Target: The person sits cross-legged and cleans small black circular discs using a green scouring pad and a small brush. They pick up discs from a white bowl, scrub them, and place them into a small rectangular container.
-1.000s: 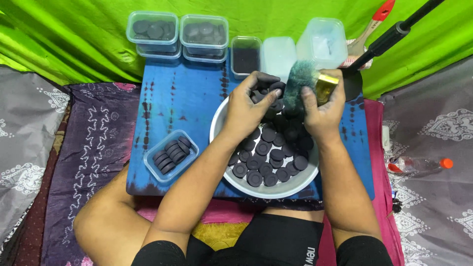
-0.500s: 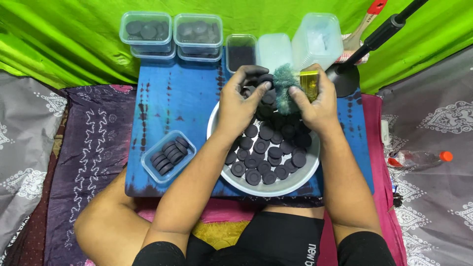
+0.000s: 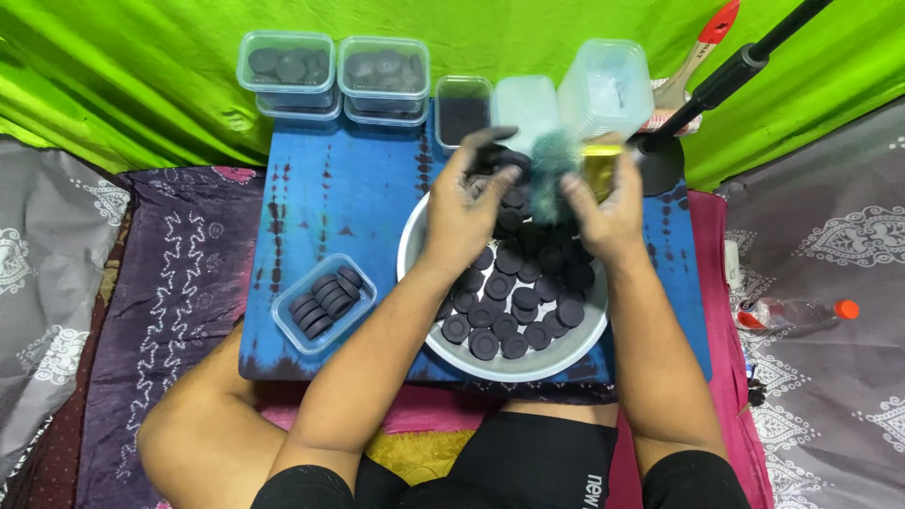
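Black disc [image 3: 492, 158] in closed left hand [image 3: 468, 209]

From my view I see both forearms bare, with no sleeves, no watch and no rings that I can make out. The left hand [image 3: 462, 203] and the right hand [image 3: 608, 212] wear no gloves; the fingertips look darkened with black dust. Lower in the picture I see black shorts, with small white letters on one leg.
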